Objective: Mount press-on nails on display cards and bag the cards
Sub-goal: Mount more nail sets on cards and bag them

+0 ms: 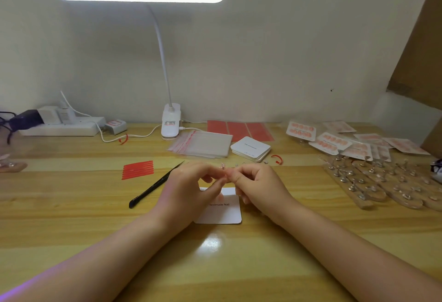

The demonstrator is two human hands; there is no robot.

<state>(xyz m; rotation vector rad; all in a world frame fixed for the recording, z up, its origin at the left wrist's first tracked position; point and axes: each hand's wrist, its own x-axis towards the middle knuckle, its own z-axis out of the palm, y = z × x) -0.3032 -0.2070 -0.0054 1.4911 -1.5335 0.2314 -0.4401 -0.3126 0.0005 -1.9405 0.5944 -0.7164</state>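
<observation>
Both hands [223, 179] pinch small press-on nail [224, 174]; display card [222, 210] directly below at 6 o'clock, left hand [189, 186] nearer.

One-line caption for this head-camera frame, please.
Left hand and right hand pinch a small nail above a white display card on a wooden desk.
</observation>
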